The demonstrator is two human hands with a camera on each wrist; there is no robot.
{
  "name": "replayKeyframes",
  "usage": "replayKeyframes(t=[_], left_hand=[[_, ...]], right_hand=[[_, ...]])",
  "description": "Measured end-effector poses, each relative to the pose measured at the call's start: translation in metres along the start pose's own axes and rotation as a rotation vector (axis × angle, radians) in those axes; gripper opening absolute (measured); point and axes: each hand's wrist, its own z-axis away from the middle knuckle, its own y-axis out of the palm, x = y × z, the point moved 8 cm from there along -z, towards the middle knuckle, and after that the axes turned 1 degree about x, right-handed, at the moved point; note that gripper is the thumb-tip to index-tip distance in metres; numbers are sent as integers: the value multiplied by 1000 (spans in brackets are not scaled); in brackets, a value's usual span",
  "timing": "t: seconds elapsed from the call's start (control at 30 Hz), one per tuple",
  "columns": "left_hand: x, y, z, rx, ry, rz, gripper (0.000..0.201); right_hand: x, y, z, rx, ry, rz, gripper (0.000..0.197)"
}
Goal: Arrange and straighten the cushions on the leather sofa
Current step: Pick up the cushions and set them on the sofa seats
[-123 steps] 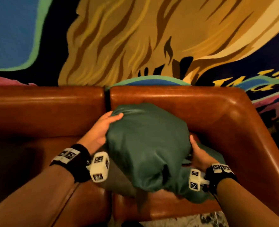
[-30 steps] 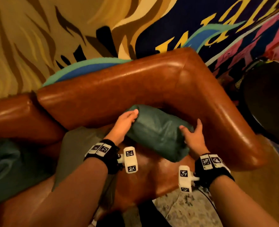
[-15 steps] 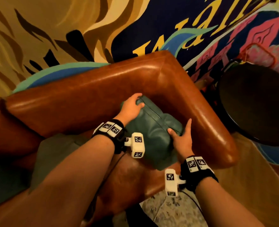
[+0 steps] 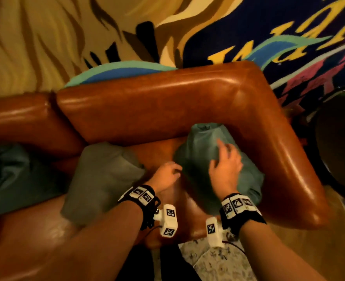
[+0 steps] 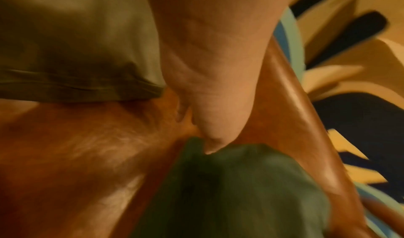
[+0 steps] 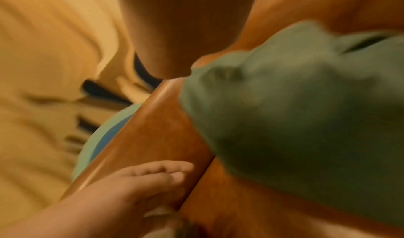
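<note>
A dark green cushion (image 4: pixel 206 147) stands in the right corner of the brown leather sofa (image 4: pixel 167 102), leaning on the backrest and armrest. My right hand (image 4: pixel 225 165) lies on its front face with the fingers spread and blurred. My left hand (image 4: pixel 168 174) touches the cushion's lower left edge, fingers fairly straight. In the left wrist view the thumb (image 5: pixel 216 103) meets the green cushion (image 5: pixel 240 189). The right wrist view shows that cushion (image 6: pixel 295 120) and my left hand's fingers (image 6: pixel 157 174) lying flat beside the seat.
An olive-grey cushion (image 4: pixel 102 175) lies on the seat left of my hands, and a teal one (image 4: pixel 5 175) lies crumpled at the far left. A dark round table (image 4: pixel 341 151) stands beyond the armrest. A patterned rug (image 4: pixel 218 262) lies below the seat front.
Both hands have left the green cushion's top corners. The right hand moved onto its front face and the left dropped to its lower left edge. The view swung left.
</note>
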Motion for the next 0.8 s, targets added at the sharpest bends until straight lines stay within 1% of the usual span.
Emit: replayKeyframes(t=[0.03,0.07,0.13,0.17,0.2,0.23,0.27,0.3,0.33,0.37,0.4,0.43,0.47,0.5,0.53,0.57,0.6,0.67,0.7,0.73,0.77,0.8], left_hand=[[32,-6,15,-18,-98,8,33],[61,-11,28,-44,-184,5,33],[131,-31,63,-170,-403,-5,37],[160,-43,86,-236,-544,9,40],[202,-50,111,-301,-682,43,46],[239,-48,133,-324,-828,91,62],[279,-40,148,-330,-918,153,87],[310,-36,168,-292,-990,222,114],[325,-32,180,-273,-1007,346,129],[339,-24,189,-255,-984,517,129],[334,-17,191,-198,-920,653,115],[324,-11,190,-126,-873,784,94],[320,-8,190,-109,-844,881,82],[308,-10,185,-125,-796,962,76],[303,-16,185,-149,-777,1026,68],[304,-23,182,-172,-779,1003,56],[303,-35,188,-182,-815,1068,49],[294,-73,197,-153,-787,1048,59],[288,-97,199,-138,-746,1045,58],[278,-123,200,-117,-693,1056,55],[270,-146,198,-101,-641,1070,58],[266,-173,192,-105,-590,1036,67]], right_hand=[[36,29,6,95,-156,-60,64],[63,59,14,240,-245,-118,60],[107,134,38,600,-293,-180,59],[119,169,51,757,-279,-167,61],[130,203,64,880,-257,-139,63],[134,230,71,963,-219,-120,62],[133,251,75,1009,-158,-105,62],[133,277,78,1037,-100,-96,64],[121,306,73,1025,-72,-99,72],[111,337,74,1043,-84,-112,83],[109,345,74,1064,-89,-128,93],[114,345,74,1077,-105,-140,97],[128,333,73,1053,-121,-110,89],[140,316,70,1035,-151,-51,74],[147,306,67,1027,-176,-3,58],[155,296,61,1030,-211,1,48],[163,286,58,1051,-223,-27,41],[184,265,48,1088,-248,-117,34],[194,253,40,1087,-246,-162,39],[200,243,30,1057,-204,-233,50],[202,234,18,1000,-140,-340,63],[205,218,4,906,-68,-455,71]])
